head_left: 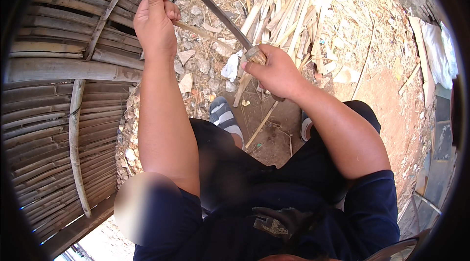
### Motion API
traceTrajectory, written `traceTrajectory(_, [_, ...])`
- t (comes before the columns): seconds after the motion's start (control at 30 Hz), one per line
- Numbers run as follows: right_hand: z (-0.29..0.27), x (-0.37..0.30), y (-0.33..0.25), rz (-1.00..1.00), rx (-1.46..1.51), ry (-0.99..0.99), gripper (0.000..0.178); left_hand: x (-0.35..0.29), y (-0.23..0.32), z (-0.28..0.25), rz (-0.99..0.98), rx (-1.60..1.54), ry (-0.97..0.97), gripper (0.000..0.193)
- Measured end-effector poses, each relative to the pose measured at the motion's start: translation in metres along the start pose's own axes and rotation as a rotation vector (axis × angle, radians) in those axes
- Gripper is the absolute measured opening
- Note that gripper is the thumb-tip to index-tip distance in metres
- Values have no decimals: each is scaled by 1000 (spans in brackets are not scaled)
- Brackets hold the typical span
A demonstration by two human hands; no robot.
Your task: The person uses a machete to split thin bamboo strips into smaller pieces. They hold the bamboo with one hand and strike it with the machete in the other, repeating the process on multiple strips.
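My left hand point(155, 23) is raised at the upper left, its fingers curled round a thin bamboo strip point(200, 32). The strip runs out of the fist toward the right, below the blade. My right hand point(275, 71) is closed on the wooden handle of a long knife point(223, 18). Its dark blade slants up and to the left, with the tip not far from my left hand. A gap shows between blade and strip. The end of the strip inside my left hand is hidden by the fingers.
A pile of split bamboo strips point(289, 14) lies on the ground ahead. Slatted bamboo walling point(44, 109) stands close on my left. Stones point(186, 84) and a crumpled white scrap point(231, 67) lie between. My sandalled foot point(225, 116) is below. White sacks point(435, 50) are at the far right.
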State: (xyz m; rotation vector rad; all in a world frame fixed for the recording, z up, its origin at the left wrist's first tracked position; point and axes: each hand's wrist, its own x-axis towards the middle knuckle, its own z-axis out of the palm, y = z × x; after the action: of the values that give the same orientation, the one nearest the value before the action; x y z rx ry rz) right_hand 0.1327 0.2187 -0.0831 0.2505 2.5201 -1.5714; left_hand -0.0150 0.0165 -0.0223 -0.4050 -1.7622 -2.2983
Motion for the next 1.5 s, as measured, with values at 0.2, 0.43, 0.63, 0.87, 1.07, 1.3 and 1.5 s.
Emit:
traceTrajectory(0.2, [-1, -2, 8, 40, 54, 3, 37, -6, 6, 8, -48, -66, -27, 54])
traceTrajectory(0.43, [43, -7, -7, 14, 169, 248, 41, -1, 3, 7, -40, -17, 6, 58])
traceTrajectory(0.63, [106, -2, 73, 98, -94, 64, 41, 3, 1, 7, -10, -8, 60, 55])
traceTrajectory(0.87, [99, 13, 86, 125, 160, 327, 36, 5, -3, -2, 15, -4, 92, 55])
traceTrajectory(1.07, [104, 11, 48, -162, 340, 283, 40, 5, -8, 12, 82, 53, 197, 54])
traceTrajectory(1.3, [127, 8, 71, 149, 178, 174, 41, 4, -7, 10, 94, 96, 274, 52])
traceTrajectory(1.5, [105, 8, 36, 32, 339, 265, 39, -2, -7, 18, 106, 206, 289, 48])
